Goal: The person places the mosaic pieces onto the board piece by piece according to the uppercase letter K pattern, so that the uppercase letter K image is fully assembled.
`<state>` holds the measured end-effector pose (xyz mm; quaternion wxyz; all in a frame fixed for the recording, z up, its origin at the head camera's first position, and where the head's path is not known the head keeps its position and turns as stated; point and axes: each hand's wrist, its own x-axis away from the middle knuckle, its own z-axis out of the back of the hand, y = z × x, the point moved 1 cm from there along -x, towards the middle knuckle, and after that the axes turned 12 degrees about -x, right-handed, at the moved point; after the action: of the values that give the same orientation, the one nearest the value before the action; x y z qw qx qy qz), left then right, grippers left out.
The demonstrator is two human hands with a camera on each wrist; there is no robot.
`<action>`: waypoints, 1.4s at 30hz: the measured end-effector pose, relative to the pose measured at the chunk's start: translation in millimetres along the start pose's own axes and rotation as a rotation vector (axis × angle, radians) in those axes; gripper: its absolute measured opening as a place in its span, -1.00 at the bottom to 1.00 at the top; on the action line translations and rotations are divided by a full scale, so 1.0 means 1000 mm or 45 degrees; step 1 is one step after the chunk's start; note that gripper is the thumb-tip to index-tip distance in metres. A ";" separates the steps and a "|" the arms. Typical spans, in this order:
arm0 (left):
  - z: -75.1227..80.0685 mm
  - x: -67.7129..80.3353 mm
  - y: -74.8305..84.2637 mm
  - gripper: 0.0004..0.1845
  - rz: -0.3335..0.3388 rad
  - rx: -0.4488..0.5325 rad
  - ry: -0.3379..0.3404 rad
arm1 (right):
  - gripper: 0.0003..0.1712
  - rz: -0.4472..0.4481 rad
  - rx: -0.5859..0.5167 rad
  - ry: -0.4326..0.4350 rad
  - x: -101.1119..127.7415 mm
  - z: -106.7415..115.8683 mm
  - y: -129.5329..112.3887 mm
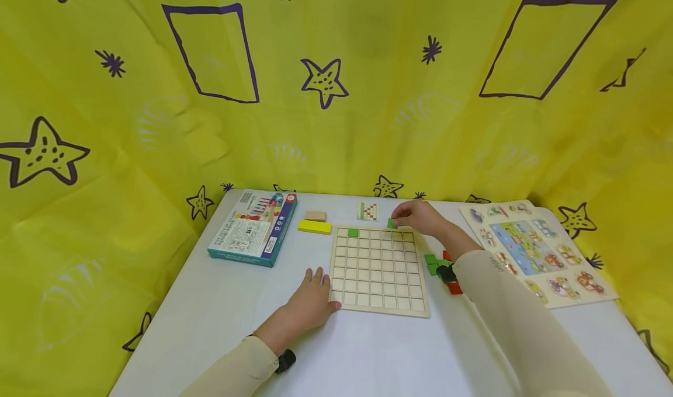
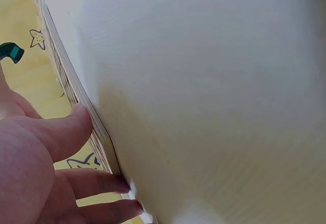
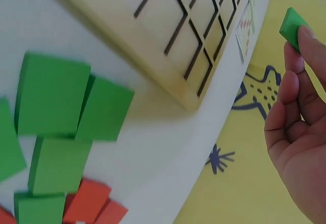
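Note:
A wooden grid board lies flat on the table. One green square tile sits in a cell of its far row, second from the left. My right hand pinches another green tile between thumb and fingertips near the board's far edge. The left hand rests at the board's left edge, its thumb and fingers touching the side. Several loose green tiles and red tiles lie right of the board, partly hidden by the right wrist in the head view. A small pattern card lies beyond the board.
At the back left lies a flat game box. Between it and the board are a yellow block and a plain wooden block. A picture puzzle board lies at the right. A yellow patterned curtain hangs behind the table.

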<state>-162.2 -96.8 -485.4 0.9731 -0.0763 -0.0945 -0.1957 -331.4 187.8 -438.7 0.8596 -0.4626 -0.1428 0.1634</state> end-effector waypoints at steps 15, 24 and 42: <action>-0.002 -0.002 0.000 -0.22 0.014 0.006 -0.025 | -0.81 0.002 -0.020 -0.085 -0.021 -0.042 -0.005; -0.002 -0.002 0.000 -0.22 0.011 -0.016 -0.018 | -0.81 0.049 -0.008 -0.105 -0.034 -0.067 -0.005; 0.005 0.001 0.000 -0.22 0.050 0.019 -0.046 | -0.84 0.036 0.023 -0.120 -0.039 -0.094 -0.016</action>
<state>-161.8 -95.8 -480.5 0.9755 -0.0745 -0.1120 -0.1743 -327.3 93.7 -478.9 0.8537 -0.4485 -0.1749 0.1984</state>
